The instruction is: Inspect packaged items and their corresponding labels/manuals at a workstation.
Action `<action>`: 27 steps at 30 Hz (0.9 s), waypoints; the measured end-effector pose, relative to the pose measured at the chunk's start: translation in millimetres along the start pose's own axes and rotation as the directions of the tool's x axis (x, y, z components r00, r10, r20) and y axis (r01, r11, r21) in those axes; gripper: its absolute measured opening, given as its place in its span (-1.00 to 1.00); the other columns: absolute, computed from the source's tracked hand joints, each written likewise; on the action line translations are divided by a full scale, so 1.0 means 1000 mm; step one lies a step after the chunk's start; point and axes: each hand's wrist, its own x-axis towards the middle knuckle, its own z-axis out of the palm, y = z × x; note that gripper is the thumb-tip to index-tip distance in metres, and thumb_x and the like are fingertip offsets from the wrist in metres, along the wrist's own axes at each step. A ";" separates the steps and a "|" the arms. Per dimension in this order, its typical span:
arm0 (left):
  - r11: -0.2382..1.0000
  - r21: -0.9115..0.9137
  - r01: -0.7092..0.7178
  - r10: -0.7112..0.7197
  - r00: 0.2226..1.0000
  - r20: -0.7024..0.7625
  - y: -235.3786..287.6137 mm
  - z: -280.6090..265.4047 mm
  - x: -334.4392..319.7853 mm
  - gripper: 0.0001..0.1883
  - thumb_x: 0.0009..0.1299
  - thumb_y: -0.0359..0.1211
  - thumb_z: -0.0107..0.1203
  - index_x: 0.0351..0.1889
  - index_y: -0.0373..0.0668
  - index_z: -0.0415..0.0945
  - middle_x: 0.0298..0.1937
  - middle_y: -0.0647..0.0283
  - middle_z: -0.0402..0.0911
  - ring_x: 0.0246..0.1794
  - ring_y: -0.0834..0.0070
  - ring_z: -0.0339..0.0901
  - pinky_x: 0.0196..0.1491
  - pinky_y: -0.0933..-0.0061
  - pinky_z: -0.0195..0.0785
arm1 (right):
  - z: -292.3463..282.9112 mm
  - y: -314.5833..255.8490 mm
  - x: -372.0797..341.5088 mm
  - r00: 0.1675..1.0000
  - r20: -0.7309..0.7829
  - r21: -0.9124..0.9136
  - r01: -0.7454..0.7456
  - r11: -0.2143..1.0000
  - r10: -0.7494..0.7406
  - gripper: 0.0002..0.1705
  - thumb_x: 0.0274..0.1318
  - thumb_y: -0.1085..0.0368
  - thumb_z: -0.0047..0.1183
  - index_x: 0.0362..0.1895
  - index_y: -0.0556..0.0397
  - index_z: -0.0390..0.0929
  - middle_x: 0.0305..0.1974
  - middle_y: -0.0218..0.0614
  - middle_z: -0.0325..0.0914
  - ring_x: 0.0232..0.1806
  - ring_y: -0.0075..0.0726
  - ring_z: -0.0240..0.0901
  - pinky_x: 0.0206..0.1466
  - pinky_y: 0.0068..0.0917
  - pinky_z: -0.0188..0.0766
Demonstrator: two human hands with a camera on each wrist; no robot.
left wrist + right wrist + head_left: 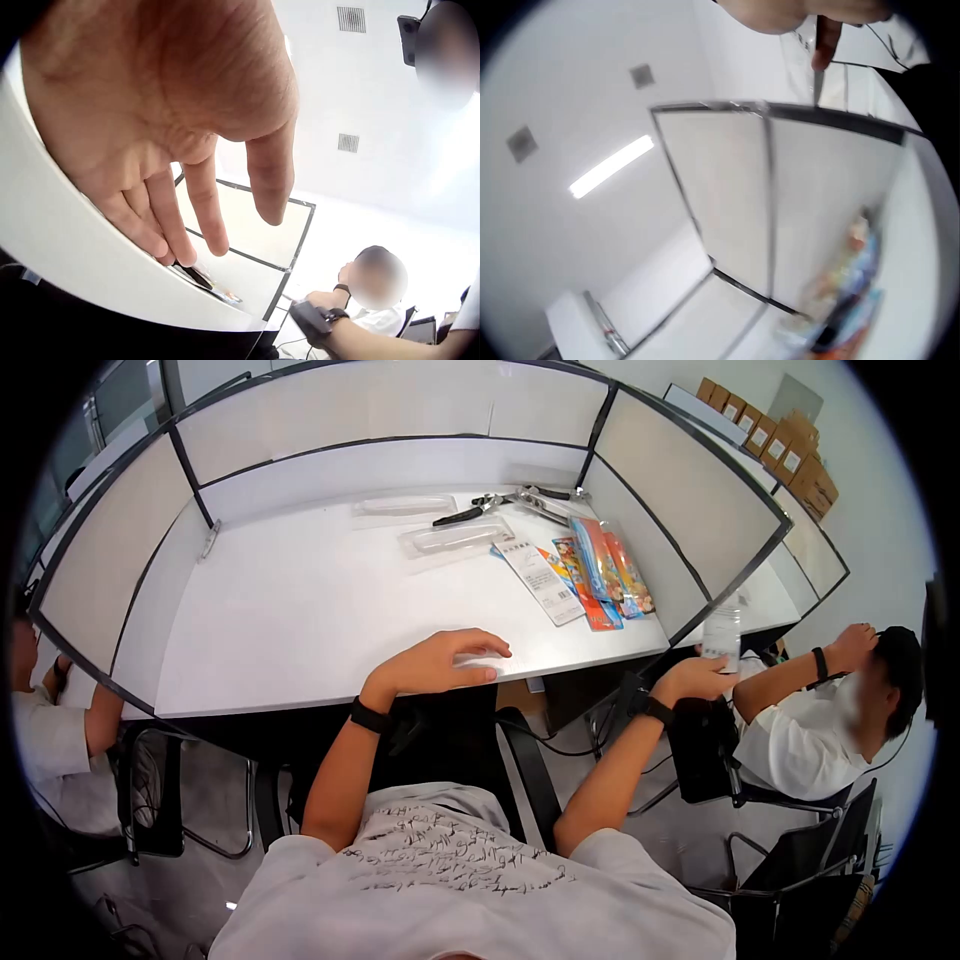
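My left hand (440,663) rests at the front edge of the white table (270,620), fingers loosely bent and holding nothing; the left wrist view shows its palm (165,90) close up. Out past the table's right corner, my right hand (695,680) holds a clear plastic package (722,632) upright, partly covered by the fingers. At the top of the right wrist view, the hand (802,11) is cut off by the frame. Colourful packets (600,565) and a white printed card (540,580) lie on the table's right side.
Clear plastic trays (450,540) and black-handled tools (465,515) lie toward the back. Partition panels (690,490) enclose the table. A seated person (815,740) is close beyond my right hand; another (65,750) sits at the left. A chair armrest (530,780) stands between my arms.
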 end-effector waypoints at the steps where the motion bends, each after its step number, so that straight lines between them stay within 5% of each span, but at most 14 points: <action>1: 0.999 -0.041 0.014 -0.013 1.000 0.027 -0.003 -0.002 -0.002 -0.57 0.62 -0.22 0.27 0.37 -0.17 0.60 0.36 0.17 0.67 0.42 0.30 0.56 0.54 0.20 0.33 | 0.009 0.010 -0.003 0.999 0.024 0.021 -0.025 0.999 0.025 -0.66 0.59 0.31 -0.03 0.12 0.43 0.51 -0.09 0.33 0.71 -0.24 0.23 0.79 -0.31 -0.11 0.75; 3: 0.999 -0.049 0.024 -0.023 1.000 0.018 -0.003 -0.009 -0.004 -0.58 0.63 -0.26 0.24 0.38 -0.18 0.60 0.35 0.15 0.68 0.41 0.30 0.57 0.53 0.20 0.35 | 0.030 0.041 0.011 0.988 0.150 -0.012 -0.029 1.000 0.030 -0.61 0.61 0.22 -0.04 0.08 0.41 0.57 -0.07 0.35 0.72 -0.21 0.38 0.75 -0.22 0.03 0.72; 4: 0.998 -0.053 0.033 -0.032 0.999 0.021 -0.004 -0.010 -0.004 -0.59 0.63 -0.27 0.23 0.38 -0.19 0.60 0.35 0.13 0.68 0.41 0.30 0.57 0.52 0.20 0.36 | 0.053 0.092 0.039 0.943 0.277 -0.255 0.256 0.932 -0.184 -0.57 0.62 0.17 -0.07 0.07 0.38 0.60 -0.05 0.37 0.72 -0.12 0.54 0.70 -0.03 0.17 0.65; 5: 0.997 -0.060 0.043 -0.041 0.999 0.026 -0.005 -0.010 -0.004 -0.59 0.63 -0.28 0.21 0.38 -0.19 0.60 0.35 0.11 0.68 0.40 0.29 0.58 0.52 0.20 0.37 | 0.050 0.078 0.044 0.860 0.488 -0.230 0.292 0.928 -0.150 -0.60 0.59 0.22 -0.06 0.04 0.40 0.60 -0.04 0.41 0.71 0.02 0.64 0.64 0.13 0.24 0.55; 7: 0.997 -0.069 0.045 -0.045 0.999 0.009 -0.002 -0.008 -0.006 -0.60 0.64 -0.29 0.20 0.37 -0.20 0.60 0.33 0.11 0.70 0.39 0.28 0.59 0.50 0.20 0.38 | 0.049 0.052 0.051 0.914 0.401 -0.378 0.225 0.898 -0.061 -0.63 0.52 0.28 -0.02 0.05 0.42 0.61 -0.03 0.45 0.67 0.11 0.57 0.59 0.18 0.19 0.50; 9: 0.999 -0.022 0.036 -0.036 0.999 0.002 -0.001 -0.010 -0.005 -0.61 0.64 -0.29 0.20 0.37 -0.21 0.60 0.30 0.12 0.72 0.38 0.27 0.60 0.49 0.21 0.40 | 0.024 0.005 0.033 0.884 0.043 -0.230 0.463 0.856 -0.466 -0.66 0.38 0.37 0.05 0.09 0.38 0.65 -0.05 0.23 0.62 0.09 0.27 0.56 0.20 0.01 0.50; 11: 0.999 -0.053 0.010 -0.010 1.000 -0.013 -0.009 -0.008 -0.004 -0.62 0.64 -0.30 0.18 0.35 -0.21 0.60 0.30 0.13 0.72 0.36 0.27 0.60 0.49 0.21 0.41 | 0.001 -0.052 -0.002 0.832 0.194 -0.046 0.537 0.842 -0.520 -0.67 0.37 0.37 0.08 0.10 0.31 0.66 -0.05 0.08 0.64 0.04 0.17 0.58 0.19 -0.09 0.52; 13: 0.998 -0.052 0.037 -0.037 0.999 0.001 -0.004 -0.010 -0.005 -0.63 0.65 -0.31 0.18 0.35 -0.22 0.60 0.32 0.13 0.70 0.37 0.29 0.59 0.51 0.20 0.41 | 0.011 -0.073 -0.027 0.637 0.639 0.198 0.406 0.892 -0.432 -0.68 0.36 0.34 0.14 0.10 0.24 0.68 -0.03 0.01 0.66 0.04 0.11 0.59 0.20 -0.14 0.51; 14: 0.996 -0.083 0.016 -0.016 1.000 0.005 -0.010 -0.008 -0.005 -0.63 0.65 -0.32 0.17 0.34 -0.23 0.60 0.33 0.14 0.68 0.38 0.30 0.59 0.52 0.20 0.41 | 0.031 -0.065 -0.032 0.487 0.712 0.232 0.516 0.825 -0.505 -0.63 0.34 0.31 0.22 0.15 0.22 0.67 0.05 0.06 0.68 0.10 0.18 0.60 0.25 -0.08 0.51; 15: 0.997 -0.080 0.020 -0.019 1.000 0.010 -0.010 -0.007 -0.005 -0.63 0.65 -0.32 0.17 0.34 -0.23 0.60 0.33 0.14 0.68 0.38 0.30 0.59 0.52 0.20 0.41 | 0.052 -0.049 -0.033 0.491 0.713 0.229 0.512 0.828 -0.501 -0.63 0.34 0.31 0.22 0.15 0.22 0.67 0.05 0.06 0.68 0.10 0.18 0.60 0.25 -0.08 0.51; 17: 0.997 -0.078 0.028 -0.027 1.000 0.004 -0.010 -0.007 -0.006 -0.64 0.65 -0.33 0.17 0.34 -0.23 0.60 0.33 0.14 0.68 0.38 0.31 0.59 0.53 0.20 0.41 | 0.099 -0.013 -0.028 0.346 0.828 0.058 0.729 0.682 -0.441 -0.49 0.26 0.23 0.36 0.21 0.22 0.65 0.12 0.13 0.70 0.19 0.27 0.63 0.28 0.00 0.52; 21: 0.997 -0.078 0.022 -0.022 1.000 0.000 -0.011 -0.008 -0.008 -0.64 0.65 -0.33 0.16 0.34 -0.22 0.60 0.33 0.12 0.68 0.41 0.28 0.58 0.53 0.18 0.42 | 0.140 0.014 -0.021 0.317 0.892 -0.025 0.744 0.668 -0.321 -0.33 0.05 0.14 0.55 0.18 0.22 0.65 0.10 0.19 0.72 0.19 0.38 0.66 0.23 0.10 0.57; 23: 0.997 -0.074 0.019 -0.020 1.000 -0.008 -0.013 -0.009 -0.007 -0.63 0.65 -0.32 0.16 0.35 -0.22 0.59 0.34 0.11 0.67 0.41 0.27 0.59 0.52 0.20 0.44 | 0.138 0.001 -0.022 0.241 0.970 -0.195 0.763 0.617 0.009 -0.28 -0.17 0.19 0.64 0.09 0.28 0.67 0.03 0.22 0.75 0.11 0.33 0.72 0.16 0.05 0.60; 27: 0.997 -0.077 0.011 -0.012 1.000 -0.005 -0.019 -0.008 -0.007 -0.64 0.66 -0.29 0.15 0.33 -0.20 0.60 0.33 0.14 0.69 0.38 0.25 0.61 0.52 0.22 0.43 | 0.144 0.012 -0.022 0.212 0.970 -0.065 0.694 0.717 -0.117 -0.37 -0.22 0.27 0.62 -0.03 0.27 0.66 -0.18 0.18 0.78 -0.13 0.24 0.78 -0.08 0.03 0.64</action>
